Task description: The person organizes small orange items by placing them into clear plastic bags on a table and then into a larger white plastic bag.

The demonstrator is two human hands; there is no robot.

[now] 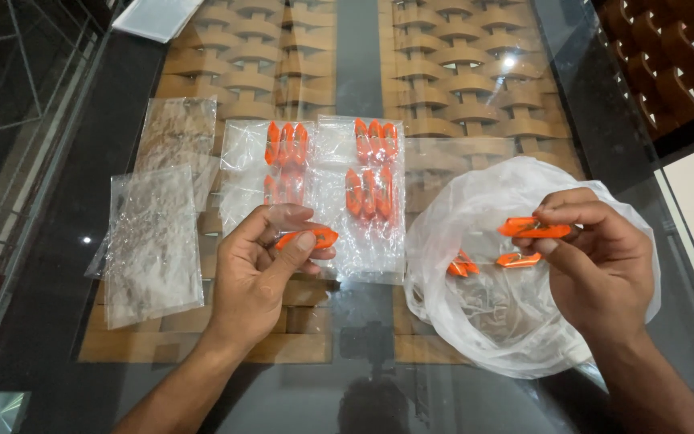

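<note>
Here both hands' fingers pinch orange clips [305, 239], left hand [260, 273] beside clear packets [361, 197], right hand [596, 257] over a white bag [475, 321].

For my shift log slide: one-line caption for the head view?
Left hand and right hand each pinch an orange clip above small filled bags on a glass table.

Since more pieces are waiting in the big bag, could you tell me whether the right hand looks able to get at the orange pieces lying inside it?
Probably yes: the right hand is at the white bag's open mouth, nothing covering the loose orange pieces, though its grip already holds orange pieces.
</note>
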